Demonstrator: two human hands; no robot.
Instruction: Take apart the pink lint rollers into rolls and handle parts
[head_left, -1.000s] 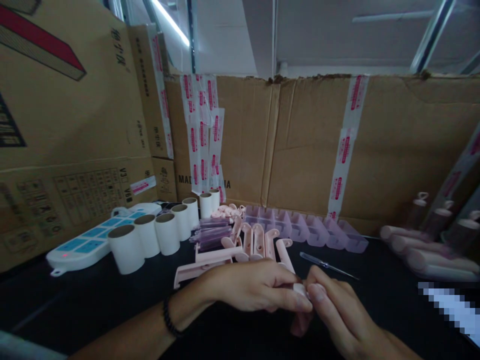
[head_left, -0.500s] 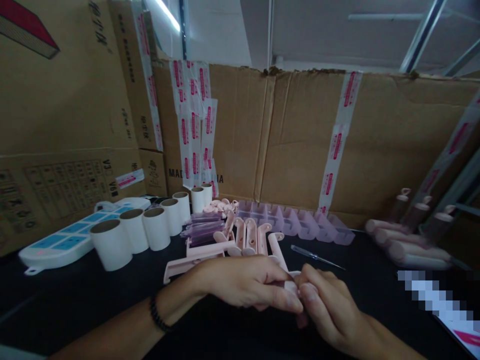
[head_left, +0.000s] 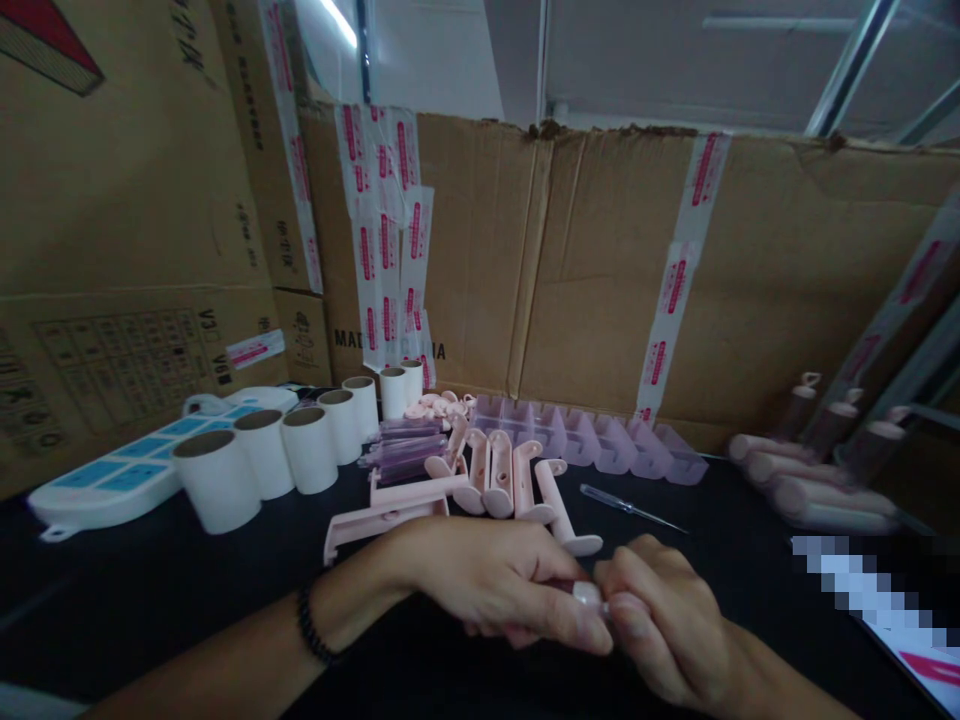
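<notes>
In the head view, both hands meet low and right of the middle, above the black table. My left hand (head_left: 499, 580), with a black bead bracelet (head_left: 311, 625) on its wrist, is closed around a small translucent piece (head_left: 587, 593) with a squarish pale end. Most of that piece is hidden by the fingers. My right hand (head_left: 667, 620) pinches the protruding end, thumb against curled fingers. Just beyond lie pale pink plastic brackets (head_left: 499, 475), several side by side. A slim screwdriver (head_left: 630, 507) with a clear handle rests behind the right hand.
White paper rolls (head_left: 217, 490) stand in a row at left, beside a white and blue power strip (head_left: 142, 475). Purple clear pieces (head_left: 405, 450), small pink parts (head_left: 442, 406) and purple bins (head_left: 600, 445) lie behind. Pink rollers (head_left: 832, 500) sit at right. Cardboard (head_left: 592, 250) walls the back.
Both hands have come slightly lower and nearer, uncovering the round end of the rightmost pink bracket. More of the piece's pale end shows between the fingers. The camera view has shifted a little.
</notes>
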